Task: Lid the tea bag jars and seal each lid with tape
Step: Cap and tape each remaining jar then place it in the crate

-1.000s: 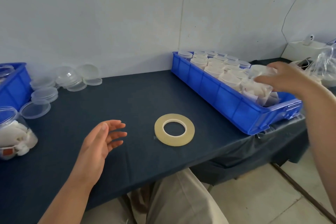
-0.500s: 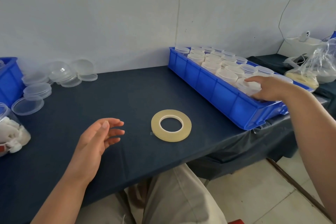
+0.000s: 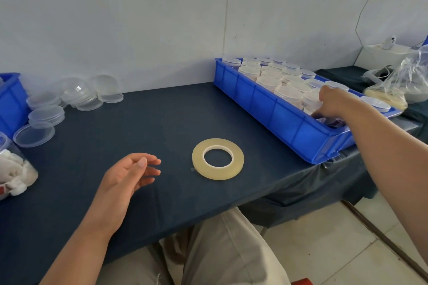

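Head view: tea bag jar [image 3: 16, 169], counter's left edge, nearest left hand [image 3: 125, 178] (grip slack, empty); right hand [image 3: 333, 102] in bin [image 3: 266, 105], grip unclear.

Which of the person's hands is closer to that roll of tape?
Left. The left hand is open just left of the tape roll, not touching it. The right hand is farther off, reaching into the blue tray of lidded jars.

Head-worn view, forward and down over table [image 3: 162, 127]
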Action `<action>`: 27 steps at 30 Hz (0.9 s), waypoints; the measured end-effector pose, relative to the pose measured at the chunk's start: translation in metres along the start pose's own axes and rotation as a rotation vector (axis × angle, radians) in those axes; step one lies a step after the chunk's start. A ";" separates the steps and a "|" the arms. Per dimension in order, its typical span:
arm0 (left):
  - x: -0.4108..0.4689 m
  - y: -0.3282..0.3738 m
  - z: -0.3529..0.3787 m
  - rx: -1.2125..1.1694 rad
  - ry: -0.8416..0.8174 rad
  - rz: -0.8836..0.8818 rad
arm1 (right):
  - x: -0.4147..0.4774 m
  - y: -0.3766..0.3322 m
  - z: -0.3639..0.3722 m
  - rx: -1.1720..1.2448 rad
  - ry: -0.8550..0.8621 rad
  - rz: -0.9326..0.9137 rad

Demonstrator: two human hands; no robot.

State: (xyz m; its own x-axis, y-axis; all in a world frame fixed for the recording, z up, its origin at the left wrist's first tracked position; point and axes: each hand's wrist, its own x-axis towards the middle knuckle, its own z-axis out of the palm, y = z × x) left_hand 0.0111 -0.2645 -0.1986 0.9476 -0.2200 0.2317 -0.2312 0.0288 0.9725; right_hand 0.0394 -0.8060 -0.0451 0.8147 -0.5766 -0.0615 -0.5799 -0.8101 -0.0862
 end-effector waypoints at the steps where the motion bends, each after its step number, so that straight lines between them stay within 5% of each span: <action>1: 0.000 0.000 0.000 -0.003 0.000 -0.003 | -0.001 0.001 -0.004 -0.032 0.013 -0.022; 5: 0.001 0.000 0.003 -0.001 -0.008 -0.008 | -0.018 0.000 -0.029 0.033 0.238 -0.083; 9: 0.001 0.005 0.007 0.013 0.002 -0.006 | -0.072 -0.040 -0.034 0.435 0.486 -0.297; 14: 0.002 0.005 0.007 0.114 0.054 -0.050 | -0.172 -0.130 0.023 0.987 0.228 -0.566; 19: 0.005 0.004 0.011 0.267 0.105 -0.101 | -0.236 -0.213 0.122 0.920 -0.178 -0.742; 27: -0.002 0.009 0.010 0.317 0.196 -0.050 | -0.238 -0.243 0.177 0.853 -0.247 -0.842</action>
State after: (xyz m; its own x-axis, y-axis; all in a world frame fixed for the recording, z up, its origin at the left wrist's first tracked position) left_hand 0.0044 -0.2734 -0.1904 0.9765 -0.0216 0.2146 -0.2116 -0.2871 0.9342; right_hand -0.0141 -0.4533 -0.1859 0.9674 0.2045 0.1491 0.2384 -0.5381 -0.8085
